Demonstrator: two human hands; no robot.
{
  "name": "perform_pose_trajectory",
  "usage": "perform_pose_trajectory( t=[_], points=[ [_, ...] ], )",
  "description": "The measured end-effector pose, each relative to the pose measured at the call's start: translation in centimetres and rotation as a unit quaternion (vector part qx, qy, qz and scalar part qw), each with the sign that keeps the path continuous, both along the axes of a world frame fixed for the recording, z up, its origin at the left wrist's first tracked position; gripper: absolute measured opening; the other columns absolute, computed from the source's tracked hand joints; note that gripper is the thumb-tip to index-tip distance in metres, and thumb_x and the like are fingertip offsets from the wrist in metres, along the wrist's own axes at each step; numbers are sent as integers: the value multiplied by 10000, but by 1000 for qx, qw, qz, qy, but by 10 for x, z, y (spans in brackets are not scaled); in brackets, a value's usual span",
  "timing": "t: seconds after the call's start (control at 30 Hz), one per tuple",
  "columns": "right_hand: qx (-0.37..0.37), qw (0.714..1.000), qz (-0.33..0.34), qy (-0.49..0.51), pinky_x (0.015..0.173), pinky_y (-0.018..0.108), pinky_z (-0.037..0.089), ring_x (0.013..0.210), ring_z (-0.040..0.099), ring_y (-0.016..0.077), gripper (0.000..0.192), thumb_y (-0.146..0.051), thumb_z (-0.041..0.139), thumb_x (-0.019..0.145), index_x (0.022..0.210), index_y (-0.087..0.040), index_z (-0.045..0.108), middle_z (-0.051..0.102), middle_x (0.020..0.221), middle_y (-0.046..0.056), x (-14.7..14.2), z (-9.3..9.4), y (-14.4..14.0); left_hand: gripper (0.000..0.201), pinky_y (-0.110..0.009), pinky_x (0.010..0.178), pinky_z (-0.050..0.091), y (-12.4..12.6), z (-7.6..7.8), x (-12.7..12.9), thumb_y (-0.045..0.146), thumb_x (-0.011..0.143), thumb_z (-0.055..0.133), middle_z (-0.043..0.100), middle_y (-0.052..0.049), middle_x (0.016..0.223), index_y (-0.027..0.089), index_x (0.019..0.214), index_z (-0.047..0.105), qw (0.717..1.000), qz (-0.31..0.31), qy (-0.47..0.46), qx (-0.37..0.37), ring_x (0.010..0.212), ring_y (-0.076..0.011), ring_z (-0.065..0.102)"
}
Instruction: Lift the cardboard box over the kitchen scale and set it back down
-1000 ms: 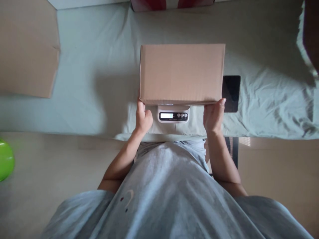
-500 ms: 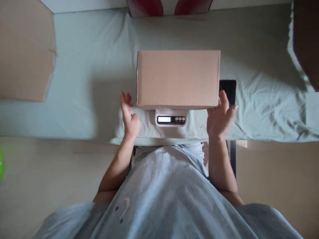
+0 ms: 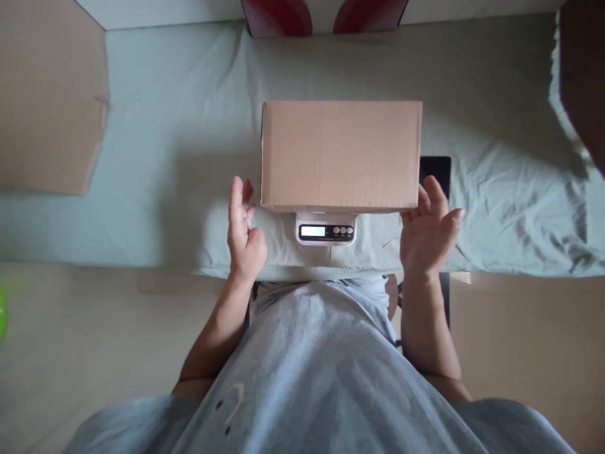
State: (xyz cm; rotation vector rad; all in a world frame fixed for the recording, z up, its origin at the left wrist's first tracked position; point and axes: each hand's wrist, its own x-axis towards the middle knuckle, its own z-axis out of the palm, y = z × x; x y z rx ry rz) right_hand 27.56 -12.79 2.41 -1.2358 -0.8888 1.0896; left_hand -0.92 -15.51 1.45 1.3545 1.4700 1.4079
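Observation:
A closed brown cardboard box (image 3: 341, 154) rests on a small white digital scale (image 3: 326, 241), covering most of it. Only the scale's front panel shows, with its lit display and several round buttons; the digits are too faint to read. To the left of the box, my left hand (image 3: 246, 233) is raised with fingers apart, touching nothing. Beside the box's near right corner is my right hand (image 3: 430, 233), palm up and fingers spread, holding nothing. Its fingertips are close to the corner; whether they touch it I cannot tell.
A pale green cloth (image 3: 198, 82) covers the table. Behind the right hand lies a flat black object (image 3: 437, 169), possibly a phone. Large cardboard (image 3: 51, 107) stands at the left, a dark brown piece (image 3: 583, 75) at the far right, and a red-and-white panel (image 3: 278, 16) at the back.
My right hand has shifted slightly right, away from the box, and nearer to me. The left hand stays almost in place. The box remains on the scale.

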Motion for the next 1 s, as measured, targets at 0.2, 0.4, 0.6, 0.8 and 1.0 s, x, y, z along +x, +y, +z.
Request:
perform_pose_trajectory(
  t=[0.2,0.4,0.6,0.8,1.0],
  points=[
    [44,998,25,-42,1127,524,357,1302,509,260,578,-696,282,848,1219,-372,583,604,1303,-3,-19,10,0,792,-457,1197,309,4,7,19,71,807,489,311,32,1567,400,1484,244,998,-60,1,18,1482,-225,259],
    [107,993,52,-28,1144,508,366,1315,492,266,540,-689,322,842,1187,-379,599,603,1291,-24,-16,41,38,764,-477,1219,253,48,28,15,124,826,521,260,97,1575,475,1448,250,992,-93,-1,87,1512,-219,159],
    [113,990,74,-46,1138,500,390,1376,438,265,547,-779,379,762,1139,-452,602,583,1340,-76,-12,42,93,691,-443,1233,214,111,17,8,238,876,524,221,136,1593,495,1446,228,991,-105,-7,84,1519,-189,114],
    [61,991,98,-64,1097,480,446,1418,403,244,638,-820,320,747,1213,-451,552,557,1381,-87,-11,5,124,651,-417,1243,176,156,-36,6,237,881,525,317,31,1574,373,1466,274,995,-82,-17,56,1509,-194,172],
    [28,992,98,-77,1052,498,462,1409,414,276,700,-820,279,780,1262,-380,533,562,1375,-42,-15,-18,132,611,-420,1237,193,168,-60,7,215,855,561,342,-16,1553,306,1426,362,999,-39,-29,15,1491,-213,240]
  ],
)
